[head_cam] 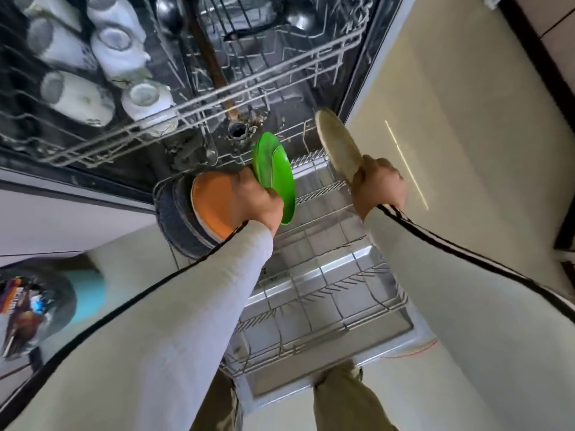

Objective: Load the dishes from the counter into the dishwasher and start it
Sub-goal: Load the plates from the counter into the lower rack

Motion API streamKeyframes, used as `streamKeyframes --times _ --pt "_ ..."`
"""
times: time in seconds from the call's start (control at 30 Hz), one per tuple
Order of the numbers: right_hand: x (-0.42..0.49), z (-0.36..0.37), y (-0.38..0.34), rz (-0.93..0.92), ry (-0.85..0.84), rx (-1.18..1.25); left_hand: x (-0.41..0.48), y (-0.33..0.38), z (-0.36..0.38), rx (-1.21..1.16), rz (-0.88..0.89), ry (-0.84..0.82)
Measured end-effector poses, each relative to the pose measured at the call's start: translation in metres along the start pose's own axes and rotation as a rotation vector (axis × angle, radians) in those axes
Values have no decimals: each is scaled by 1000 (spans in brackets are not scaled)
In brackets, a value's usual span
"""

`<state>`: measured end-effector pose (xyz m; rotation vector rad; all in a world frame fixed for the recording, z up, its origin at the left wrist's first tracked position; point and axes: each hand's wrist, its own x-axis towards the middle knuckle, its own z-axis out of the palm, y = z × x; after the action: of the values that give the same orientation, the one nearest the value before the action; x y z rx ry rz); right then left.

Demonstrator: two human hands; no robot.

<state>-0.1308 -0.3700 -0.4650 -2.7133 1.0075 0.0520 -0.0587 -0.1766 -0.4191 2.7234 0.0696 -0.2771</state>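
Currently, both hands carry plates above the pulled-out lower rack [326,275], and the main risk is collision. The green plate [273,175] and the beige plate [337,144] are both held on edge, near each other and close below the upper rack [217,101]. A hasty lowering could knock either rim against the wire tines or against the neighbouring plate. A slip is also possible, because each plate is held at one edge only and most of its body projects away from the hand.

The left hand [258,200] is clamped on the lower rim of the green plate, which extends up and away from the fingers. An orange plate [208,206] and a dark round dish [174,219] lie just beside this hand. It cannot be determined whether they are held or already racked.

The right hand [378,185] has its fingers curled round the near rim of the beige plate, which tilts upward toward the dishwasher tub.
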Motion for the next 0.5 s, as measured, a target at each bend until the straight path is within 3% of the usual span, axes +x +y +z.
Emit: streamKeyframes --times 0.3,0.5 --pt "11 11 -5 -37 -132 -52 2 26 21 -214 -11 -67" --pt "19 28 8 219 -456 -80 1 31 37 -270 29 -62"
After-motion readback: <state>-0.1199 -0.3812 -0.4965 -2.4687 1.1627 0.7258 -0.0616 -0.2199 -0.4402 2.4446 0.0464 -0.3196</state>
